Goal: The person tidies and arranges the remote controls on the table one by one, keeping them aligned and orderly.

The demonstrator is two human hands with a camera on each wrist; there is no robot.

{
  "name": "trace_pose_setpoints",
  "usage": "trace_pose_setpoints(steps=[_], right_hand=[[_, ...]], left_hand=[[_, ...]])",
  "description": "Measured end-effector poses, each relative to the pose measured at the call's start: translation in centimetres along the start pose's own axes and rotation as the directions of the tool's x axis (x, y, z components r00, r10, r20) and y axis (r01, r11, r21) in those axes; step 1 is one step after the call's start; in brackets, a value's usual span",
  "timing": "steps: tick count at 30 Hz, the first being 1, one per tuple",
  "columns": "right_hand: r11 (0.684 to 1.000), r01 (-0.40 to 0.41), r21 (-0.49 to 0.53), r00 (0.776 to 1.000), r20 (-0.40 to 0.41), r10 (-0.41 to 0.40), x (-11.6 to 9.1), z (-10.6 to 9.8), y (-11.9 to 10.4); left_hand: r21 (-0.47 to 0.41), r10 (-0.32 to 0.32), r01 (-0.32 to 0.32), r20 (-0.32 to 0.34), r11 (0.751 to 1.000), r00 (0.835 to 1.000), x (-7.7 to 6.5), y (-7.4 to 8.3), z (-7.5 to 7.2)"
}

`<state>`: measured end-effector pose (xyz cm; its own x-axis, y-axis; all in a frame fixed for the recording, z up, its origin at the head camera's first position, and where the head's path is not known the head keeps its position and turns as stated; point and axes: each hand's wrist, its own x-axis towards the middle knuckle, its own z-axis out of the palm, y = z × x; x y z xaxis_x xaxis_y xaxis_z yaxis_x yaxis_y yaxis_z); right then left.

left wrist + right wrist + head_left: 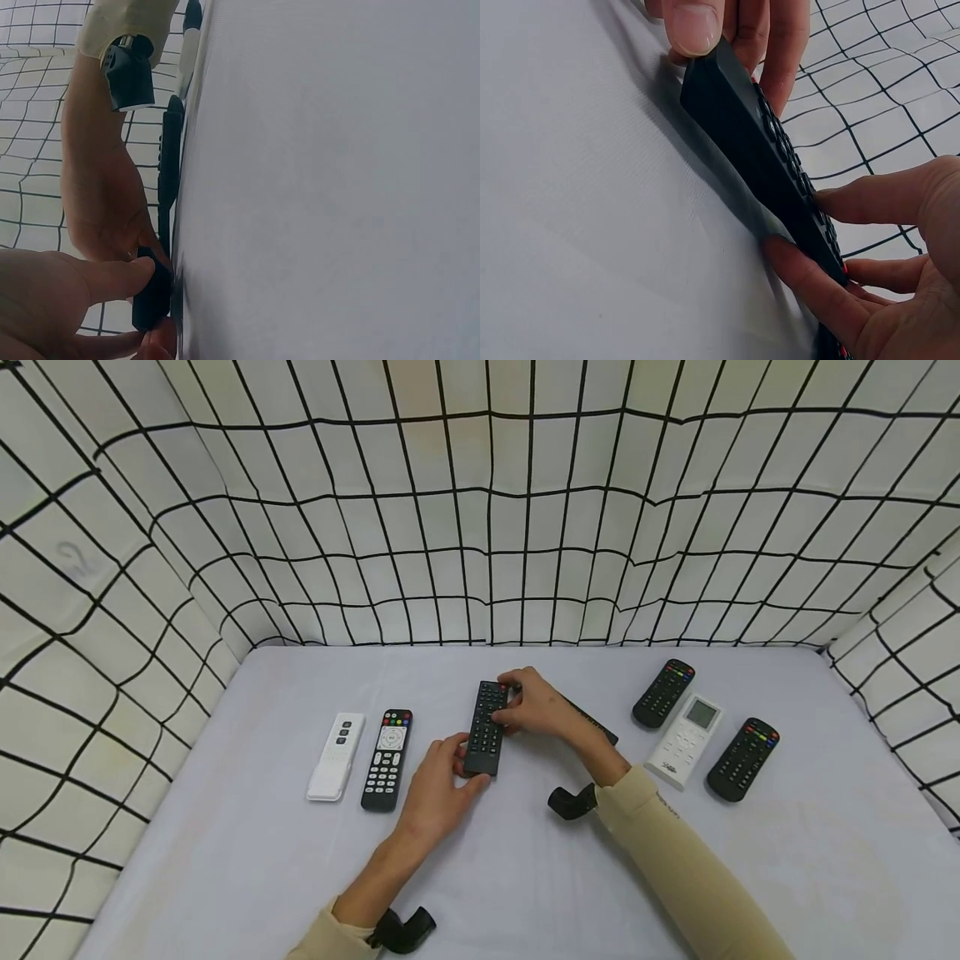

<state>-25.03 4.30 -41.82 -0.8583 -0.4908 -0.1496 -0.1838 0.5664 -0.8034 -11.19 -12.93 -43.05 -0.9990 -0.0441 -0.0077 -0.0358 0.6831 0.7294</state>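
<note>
Both hands hold one black remote control at the middle of the white table. My left hand grips its near end, thumb at the corner and fingers along the left edge. At the far right edge my right hand pinches it, thumb on the buttons. In the right wrist view, the remote is tilted, close over the cloth with a shadow beneath, and a right finger is under it. The left wrist view shows the left thumb on the near end of the remote. A second black remote lies partly hidden behind the right hand and forearm.
To the left lie a white remote and a black remote with white buttons. On the right, a white remote with a screen lies between two black remotes. Black grid netting over white panels encloses the table's back and sides.
</note>
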Motion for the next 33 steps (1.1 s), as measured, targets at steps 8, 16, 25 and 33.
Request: trace_pose_setpoints(steps=[8,16,25,33], right_hand=[[0.998,0.042,-0.044,0.998,-0.037,-0.043,-0.1,0.4,-0.2],[0.999,0.042,-0.01,0.998,-0.049,-0.043,-0.5,1.1,-0.3],[0.997,0.066,0.033,0.997,-0.046,-0.065,-0.7,2.1,-0.5],[0.997,0.061,0.042,0.996,-0.06,-0.059,-0.9,2.7,-1.0]], left_hand=[[-0.024,0.013,-0.013,-0.016,1.0,1.0,-0.2,-0.1,-0.3],[-0.047,0.007,-0.008,-0.02,0.999,1.0,-0.6,-0.3,-0.6],[-0.02,-0.008,0.008,-0.019,1.0,1.0,-1.3,-0.7,-1.2],[-0.003,-0.016,0.016,-0.016,1.0,1.0,-1.8,-1.0,-1.8]])
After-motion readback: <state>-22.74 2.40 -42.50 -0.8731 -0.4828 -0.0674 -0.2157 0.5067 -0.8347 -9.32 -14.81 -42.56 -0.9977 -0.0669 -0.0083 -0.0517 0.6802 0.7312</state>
